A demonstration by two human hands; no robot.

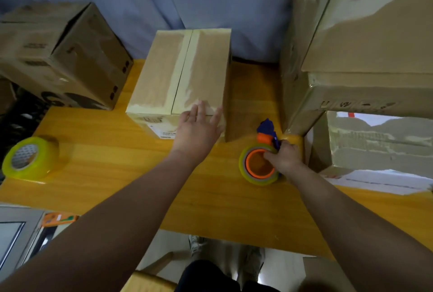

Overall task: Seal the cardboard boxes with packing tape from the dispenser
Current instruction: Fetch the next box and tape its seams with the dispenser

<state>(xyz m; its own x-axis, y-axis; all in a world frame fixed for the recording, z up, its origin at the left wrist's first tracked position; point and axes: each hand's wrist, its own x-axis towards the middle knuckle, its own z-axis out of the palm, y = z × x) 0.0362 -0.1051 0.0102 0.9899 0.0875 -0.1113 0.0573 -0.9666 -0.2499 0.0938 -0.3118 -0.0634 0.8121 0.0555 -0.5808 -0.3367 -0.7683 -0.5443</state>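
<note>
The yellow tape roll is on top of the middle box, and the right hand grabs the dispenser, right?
No. The head view shows the yellow tape roll on the table, left of the middle box. The right hand does grip the dispenser.

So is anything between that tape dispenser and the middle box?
Nothing visible. The right hand grips the tape dispenser on the table just right of the middle box; the left hand rests on that box's near edge.
</note>
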